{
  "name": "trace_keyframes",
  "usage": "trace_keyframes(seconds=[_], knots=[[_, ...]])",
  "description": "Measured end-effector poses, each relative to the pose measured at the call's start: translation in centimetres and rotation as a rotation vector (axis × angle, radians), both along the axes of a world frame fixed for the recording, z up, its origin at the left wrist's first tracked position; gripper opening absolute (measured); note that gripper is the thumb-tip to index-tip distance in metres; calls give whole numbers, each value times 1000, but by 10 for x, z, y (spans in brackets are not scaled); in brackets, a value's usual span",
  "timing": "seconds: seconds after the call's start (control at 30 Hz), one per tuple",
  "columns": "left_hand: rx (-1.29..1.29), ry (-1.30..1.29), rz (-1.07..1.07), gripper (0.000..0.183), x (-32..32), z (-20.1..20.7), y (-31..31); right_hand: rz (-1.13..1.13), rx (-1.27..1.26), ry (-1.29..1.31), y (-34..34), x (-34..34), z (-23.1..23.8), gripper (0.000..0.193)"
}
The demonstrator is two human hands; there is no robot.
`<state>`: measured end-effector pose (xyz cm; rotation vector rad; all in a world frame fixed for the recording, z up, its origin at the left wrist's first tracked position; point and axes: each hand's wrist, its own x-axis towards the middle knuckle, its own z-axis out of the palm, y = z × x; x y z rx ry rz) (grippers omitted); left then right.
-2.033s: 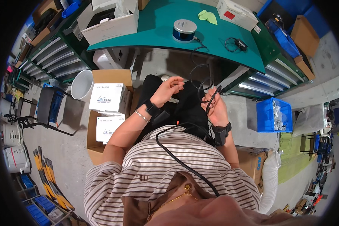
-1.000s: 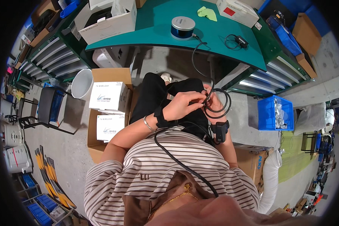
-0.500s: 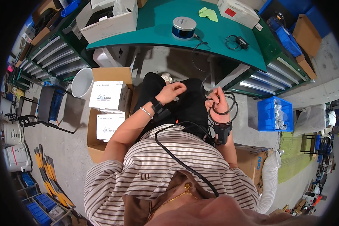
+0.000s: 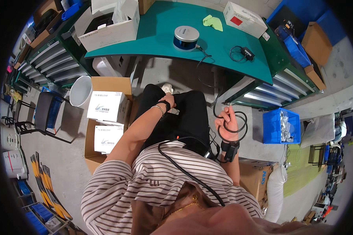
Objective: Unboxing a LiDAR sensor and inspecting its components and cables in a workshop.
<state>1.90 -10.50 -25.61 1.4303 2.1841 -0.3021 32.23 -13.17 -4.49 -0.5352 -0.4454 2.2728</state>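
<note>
My right hand (image 4: pixel 230 124) is closed on a black cable (image 4: pixel 246 124), with several loops of it hanging around the fingers. From there the cable runs up to the table edge and on to a round silver-topped, dark blue device (image 4: pixel 186 38). My left hand (image 4: pixel 168 101) is low over my lap, beside the inner side of my left thigh. Its fingers point away and are mostly hidden, so I cannot see whether they hold anything. Both wrists carry black strapped-on units.
The green table (image 4: pixel 157 23) also bears a light green cloth (image 4: pixel 212 22), a small black cabled box (image 4: pixel 247 53) and white cartons. On the left, a cardboard box (image 4: pixel 91 150) holds white boxes (image 4: pixel 104 105) near a white bin (image 4: pixel 80 91). A blue crate (image 4: pixel 271 135) stands right.
My left hand has moved left and down toward my lap, its arm straightening. My right hand keeps the looped cable and has turned slightly. The whole view has shifted a little.
</note>
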Motion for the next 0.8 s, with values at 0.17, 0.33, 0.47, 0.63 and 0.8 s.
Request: trace_keyframes(seconds=[0.17,0.33,0.47,0.63,0.8], knots=[[-26,-19,-93,34,16,66,-14,-68,-35,32,3,20,-9,24],[-36,-100,-23,33,3,31,1,-2,-35,80,10,26,-20,24],[456,-390,-160,38,16,58,18,-1,-44,74,13,28,-22,25],[358,-1088,-342,36,87,136,11,9,-57,85,16,25,-18,23],[115,-1020,-969,41,129,163,-35,-12,-31,31,11,22,-4,22]])
